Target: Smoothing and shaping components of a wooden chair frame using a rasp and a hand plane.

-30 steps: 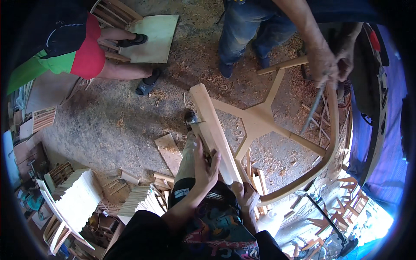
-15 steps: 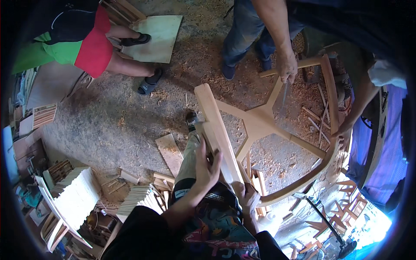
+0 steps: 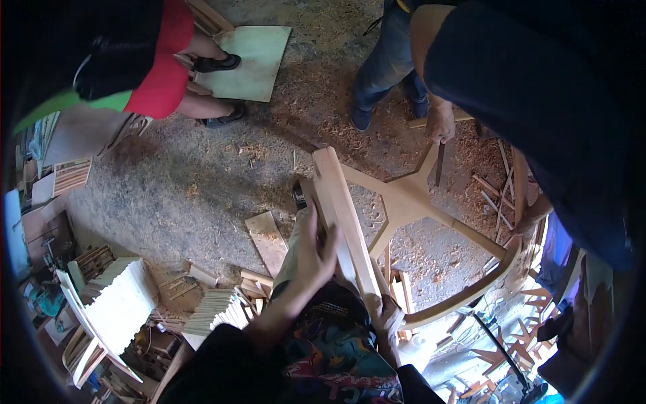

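A pale wooden frame with curved rails and an X-shaped brace [image 3: 406, 202] stands tilted in front of me. Its thick straight rail [image 3: 346, 219] rises towards the far side. My left hand [image 3: 315, 254] is closed around a flat wooden block [image 3: 310, 194], smeared by motion, lying along the rail's left side. The block's underside is hidden. Lower down, my right hand [image 3: 387, 316] grips the frame's near corner. Across from me, a co-worker's hand [image 3: 441, 123] holds a thin, flat, file-like tool [image 3: 439, 165] by the brace; their other hand [image 3: 535, 214] is at the curved rail.
The co-worker's dark-clothed body covers the upper right. Another person in red shorts [image 3: 161, 87] is at the upper left, one foot on a pale board [image 3: 252, 64]. Stacked slats [image 3: 124, 303] and wood pieces stand at lower left. Shavings and thin sticks [image 3: 498, 192] litter the floor.
The block and my left hand have shifted slightly along the rail, towards the left. The co-worker has leaned further in, hiding the frame's far right corner. The person in red shorts has moved right.
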The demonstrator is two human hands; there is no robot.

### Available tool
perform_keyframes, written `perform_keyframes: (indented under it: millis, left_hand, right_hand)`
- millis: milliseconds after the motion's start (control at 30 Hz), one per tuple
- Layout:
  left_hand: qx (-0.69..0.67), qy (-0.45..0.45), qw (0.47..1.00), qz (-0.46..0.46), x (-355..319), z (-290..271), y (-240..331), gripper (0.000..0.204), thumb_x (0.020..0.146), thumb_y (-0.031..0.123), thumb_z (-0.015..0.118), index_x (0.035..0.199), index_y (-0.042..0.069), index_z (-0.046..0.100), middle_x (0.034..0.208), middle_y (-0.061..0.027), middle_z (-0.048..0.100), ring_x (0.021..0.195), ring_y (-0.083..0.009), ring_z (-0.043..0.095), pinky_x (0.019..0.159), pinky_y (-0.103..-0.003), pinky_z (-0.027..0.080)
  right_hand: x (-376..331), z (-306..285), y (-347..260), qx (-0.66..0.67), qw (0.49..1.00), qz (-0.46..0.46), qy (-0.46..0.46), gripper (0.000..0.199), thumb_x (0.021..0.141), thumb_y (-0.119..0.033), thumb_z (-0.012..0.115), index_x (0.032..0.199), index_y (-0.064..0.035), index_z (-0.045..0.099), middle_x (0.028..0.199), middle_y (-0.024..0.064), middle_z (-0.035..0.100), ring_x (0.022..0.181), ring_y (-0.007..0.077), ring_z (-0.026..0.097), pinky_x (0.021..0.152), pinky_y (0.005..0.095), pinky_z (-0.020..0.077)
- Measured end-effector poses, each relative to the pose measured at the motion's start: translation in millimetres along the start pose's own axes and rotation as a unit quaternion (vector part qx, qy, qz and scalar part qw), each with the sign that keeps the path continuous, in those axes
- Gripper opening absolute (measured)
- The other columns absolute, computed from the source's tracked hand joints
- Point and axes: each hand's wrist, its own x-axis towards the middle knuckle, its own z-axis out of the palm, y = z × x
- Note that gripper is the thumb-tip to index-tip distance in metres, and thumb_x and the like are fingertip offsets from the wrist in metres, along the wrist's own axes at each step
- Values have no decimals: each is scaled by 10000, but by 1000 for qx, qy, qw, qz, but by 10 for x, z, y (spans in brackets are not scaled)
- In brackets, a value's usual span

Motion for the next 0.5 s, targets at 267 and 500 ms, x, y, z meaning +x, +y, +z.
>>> perform_keyframes:
  millis: [267, 500]
  left_hand:
    - [-31, 62, 998, 5, 1437, -330, -7, 677, 943, 336, 514, 1437, -20, 218, 1264, -272, 450, 1132, -328, 515, 929, -394, 444]
    - [-70, 25, 997, -26, 696, -144, 30, 620, 947, 239, 493, 1420, -54, 219, 1080, -209, 524, 925, -254, 572, 775, -375, 480]
  right_hand:
    - [-1, 47, 32, 2, 1000, -10, 14, 414, 858, -438, 536, 878, -47, 668, 744, 183, 636, 680, 365, 636, 606, 424, 492]
    - [-4, 6, 14, 13, 1000, -7, -1, 366, 865, -392, 533, 898, -56, 672, 725, 180, 627, 673, 373, 627, 601, 428, 487]
